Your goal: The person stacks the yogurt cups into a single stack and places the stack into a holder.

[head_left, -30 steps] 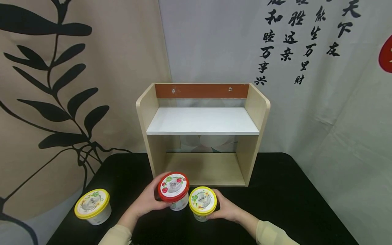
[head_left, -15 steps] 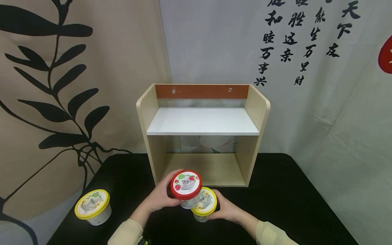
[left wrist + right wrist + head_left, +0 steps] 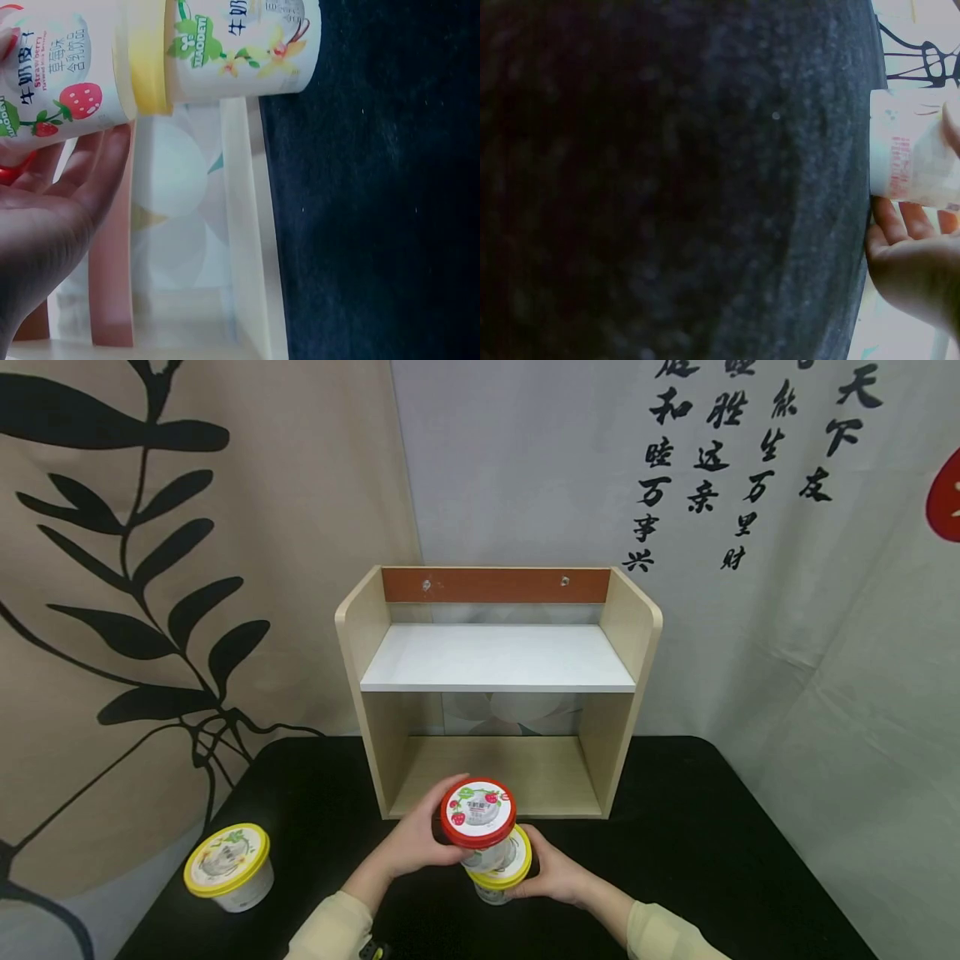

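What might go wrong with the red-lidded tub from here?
Two risks, perhaps. The red-lidded strawberry tub looks left of centre over the yellow-lidded vanilla tub, so it might tip if the left grip lets go there. And if the right grip loosens, the lower tub could slide under a push.

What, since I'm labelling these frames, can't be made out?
Head: part of the vanilla-print cup, behind the strawberry cup.
Head: the lone yellow-lidded cup's small print, too tiny.
Left wrist: most of the red lid, cut by left edge.
Right wrist: red print, blurred.
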{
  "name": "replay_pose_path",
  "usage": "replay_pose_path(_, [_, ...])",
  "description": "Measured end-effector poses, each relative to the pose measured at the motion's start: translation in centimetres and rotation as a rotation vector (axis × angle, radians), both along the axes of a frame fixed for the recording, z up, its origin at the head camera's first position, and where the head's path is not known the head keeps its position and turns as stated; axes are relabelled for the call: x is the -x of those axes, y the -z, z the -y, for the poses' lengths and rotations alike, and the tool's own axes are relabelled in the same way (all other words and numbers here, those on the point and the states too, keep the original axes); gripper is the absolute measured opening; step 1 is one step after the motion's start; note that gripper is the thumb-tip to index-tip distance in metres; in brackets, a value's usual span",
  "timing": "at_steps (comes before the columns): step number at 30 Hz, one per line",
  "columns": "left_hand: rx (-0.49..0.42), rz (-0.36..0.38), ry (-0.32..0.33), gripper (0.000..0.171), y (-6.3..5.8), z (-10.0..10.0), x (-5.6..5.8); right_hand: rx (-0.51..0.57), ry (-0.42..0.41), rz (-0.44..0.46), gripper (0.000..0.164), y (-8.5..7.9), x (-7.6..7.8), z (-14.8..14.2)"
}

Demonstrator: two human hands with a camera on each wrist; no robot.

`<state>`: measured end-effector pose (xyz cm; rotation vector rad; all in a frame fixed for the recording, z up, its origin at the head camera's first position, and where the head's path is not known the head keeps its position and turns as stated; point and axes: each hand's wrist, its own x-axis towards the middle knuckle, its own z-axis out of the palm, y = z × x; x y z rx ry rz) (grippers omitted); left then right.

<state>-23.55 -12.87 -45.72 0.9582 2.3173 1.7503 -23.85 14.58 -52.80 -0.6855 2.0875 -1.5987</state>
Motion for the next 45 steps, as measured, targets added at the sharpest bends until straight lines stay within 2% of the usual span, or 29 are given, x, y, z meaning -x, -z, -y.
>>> replay_pose_path(8, [0.014, 0.027, 0.002, 0.092, 0.1, -1.0, 0.1, 0.004, -0.005, 0.007, 0.089, -0.2, -0.1, 0.0])
replay_pose_path(20, [0.034, 0.024, -0.005, 0.094, 0.0, -2.3, 0.1, 0.044, -0.042, 0.011, 0.092, -0.3, -0.1, 0.1])
replay_pose_path(45, [0.053, 0.008, 0.000, 0.096, 0.2, -2.3, 0.0, 0.027, -0.029, 0.008, 0.090, -0.3, -0.1, 0.1])
